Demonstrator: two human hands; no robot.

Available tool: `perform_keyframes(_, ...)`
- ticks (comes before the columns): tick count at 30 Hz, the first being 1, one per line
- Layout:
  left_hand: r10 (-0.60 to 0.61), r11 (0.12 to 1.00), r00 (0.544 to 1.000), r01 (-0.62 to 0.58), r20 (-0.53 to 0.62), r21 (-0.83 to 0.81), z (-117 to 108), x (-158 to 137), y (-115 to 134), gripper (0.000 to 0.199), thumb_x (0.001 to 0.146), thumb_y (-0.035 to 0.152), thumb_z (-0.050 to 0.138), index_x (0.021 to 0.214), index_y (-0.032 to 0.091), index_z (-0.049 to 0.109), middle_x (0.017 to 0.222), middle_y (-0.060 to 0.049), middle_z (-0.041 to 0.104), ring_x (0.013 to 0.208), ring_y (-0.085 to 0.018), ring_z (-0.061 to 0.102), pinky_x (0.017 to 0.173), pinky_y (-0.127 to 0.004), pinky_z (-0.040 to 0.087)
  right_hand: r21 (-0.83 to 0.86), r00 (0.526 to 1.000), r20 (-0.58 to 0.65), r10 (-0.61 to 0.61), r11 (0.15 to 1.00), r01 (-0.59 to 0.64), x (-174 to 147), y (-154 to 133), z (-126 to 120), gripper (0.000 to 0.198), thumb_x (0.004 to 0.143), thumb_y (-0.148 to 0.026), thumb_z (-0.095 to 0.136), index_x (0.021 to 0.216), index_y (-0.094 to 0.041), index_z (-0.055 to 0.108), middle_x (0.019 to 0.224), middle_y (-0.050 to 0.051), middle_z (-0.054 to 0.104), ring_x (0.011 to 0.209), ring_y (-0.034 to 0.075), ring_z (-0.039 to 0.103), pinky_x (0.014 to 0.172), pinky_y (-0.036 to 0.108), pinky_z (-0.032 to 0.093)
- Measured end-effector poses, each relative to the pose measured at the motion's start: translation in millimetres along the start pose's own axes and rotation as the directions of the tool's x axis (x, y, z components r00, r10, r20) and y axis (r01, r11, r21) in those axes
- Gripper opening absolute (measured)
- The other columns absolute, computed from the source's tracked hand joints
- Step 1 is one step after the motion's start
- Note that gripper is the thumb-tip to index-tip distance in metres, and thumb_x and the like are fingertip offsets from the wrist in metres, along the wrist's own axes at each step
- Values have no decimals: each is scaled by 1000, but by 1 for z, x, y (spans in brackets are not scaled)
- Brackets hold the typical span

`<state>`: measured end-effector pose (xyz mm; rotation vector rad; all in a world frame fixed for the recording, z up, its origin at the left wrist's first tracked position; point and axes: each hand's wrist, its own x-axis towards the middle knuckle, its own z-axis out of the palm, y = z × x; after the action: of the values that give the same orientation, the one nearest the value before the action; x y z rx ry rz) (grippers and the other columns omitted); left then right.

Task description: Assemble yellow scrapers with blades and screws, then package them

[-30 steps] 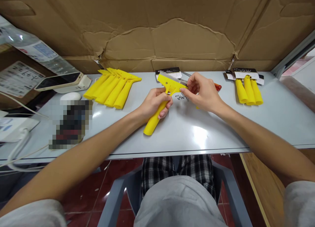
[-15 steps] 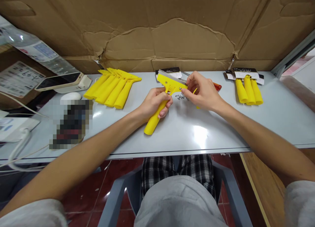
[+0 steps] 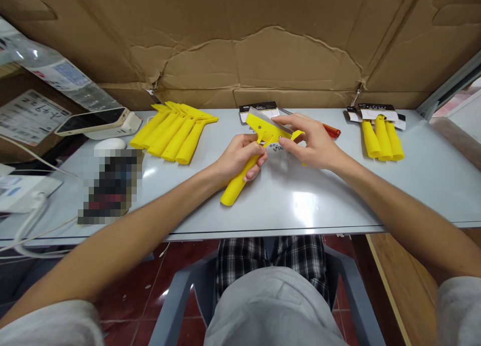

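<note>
A yellow scraper (image 3: 237,182) with a metal blade along its head is tilted over the table. My left hand (image 3: 242,158) is wrapped round the upper part of its handle. My right hand (image 3: 310,138) is closed on the right end of the head, forefinger along the blade side and thumb below, beside a small screw (image 3: 280,138). Several small metal fasteners (image 3: 277,147) lie on the table just behind the scraper. A red-handled screwdriver (image 3: 332,131) is partly hidden behind my right hand. Another yellow piece shows beside that hand, mostly covered.
Several yellow scraper handles (image 3: 190,140) lie in a row at left. Carded yellow scrapers (image 3: 380,138) lie at right, and a black-and-white card (image 3: 259,108) at the back. A phone (image 3: 92,120), a plastic bottle (image 3: 71,78) and cables crowd the left. A cardboard wall (image 3: 240,45) closes the back.
The scraper's head has shifted slightly right and tilted down more steeply to the right. My right forefinger has straightened along the blade side, while the left grip stays the same.
</note>
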<state>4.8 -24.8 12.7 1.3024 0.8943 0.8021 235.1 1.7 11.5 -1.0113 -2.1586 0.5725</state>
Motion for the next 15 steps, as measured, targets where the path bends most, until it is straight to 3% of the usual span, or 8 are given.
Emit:
perform_keyframes(6,-11,1000,1000,11,-18,-5,3,-2,2,16,77,26,65,70,20,52,52,5,53,29,-8,42,30,-22,33,-8,1000,19,-20,1000,20,1,-2,-4,57,97,-53,55,144,-24,68,138,7,63,117,6,59,83,12,52)
perform_keyframes(15,-46,999,999,46,4,-1,2,-1,2,20,77,29,65,64,21,51,42,5,46,26,-9,38,29,-22,32,115,999,14,41,993,-42,2,-6,-3,56,91,-48,61,140,-23,71,135,6,65,114,6,61,83,14,53)
